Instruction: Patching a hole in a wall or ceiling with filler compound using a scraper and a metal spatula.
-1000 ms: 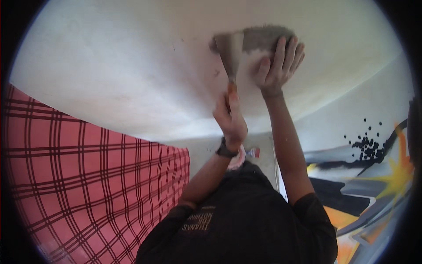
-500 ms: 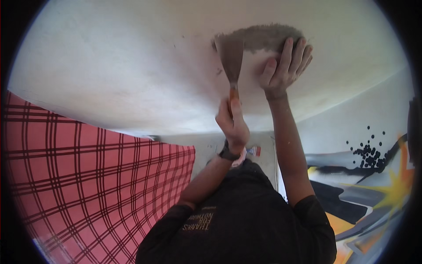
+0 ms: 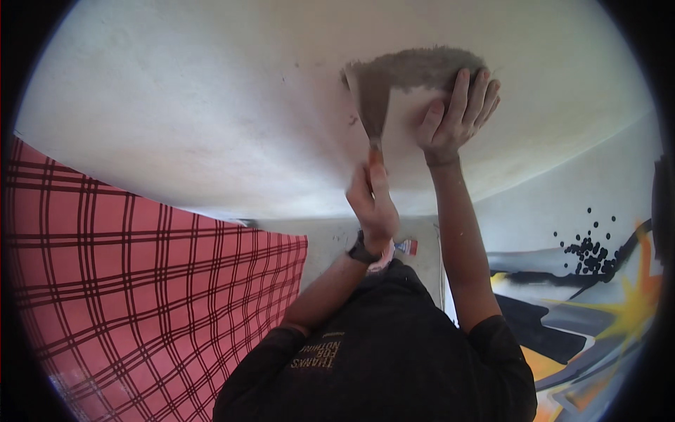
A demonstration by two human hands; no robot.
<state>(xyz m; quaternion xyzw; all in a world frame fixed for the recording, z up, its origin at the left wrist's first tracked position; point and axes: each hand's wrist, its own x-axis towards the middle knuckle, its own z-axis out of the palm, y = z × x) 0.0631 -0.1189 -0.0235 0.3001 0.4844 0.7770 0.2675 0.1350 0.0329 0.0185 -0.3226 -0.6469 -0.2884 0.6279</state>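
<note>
Scraper [image 3: 374, 112]: flared blade [image 3: 373, 91], orange handle [image 3: 376, 156], overlapping rough grey patch [image 3: 425, 67].

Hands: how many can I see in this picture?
2. The left hand grips the scraper by its handle; the right hand is open at the right end of the grey patch. No others show.

Scraper handle [image 3: 377, 156] pt. hidden in L fingers [image 3: 360, 195]; dk. shirt [image 3: 401, 352] cut off @ btm edge.

Scraper [image 3: 374, 126] lower in view | blade's right half [image 3: 380, 90] — pale, now dark | right hand [image 3: 453, 123] — slightly farther right
</note>
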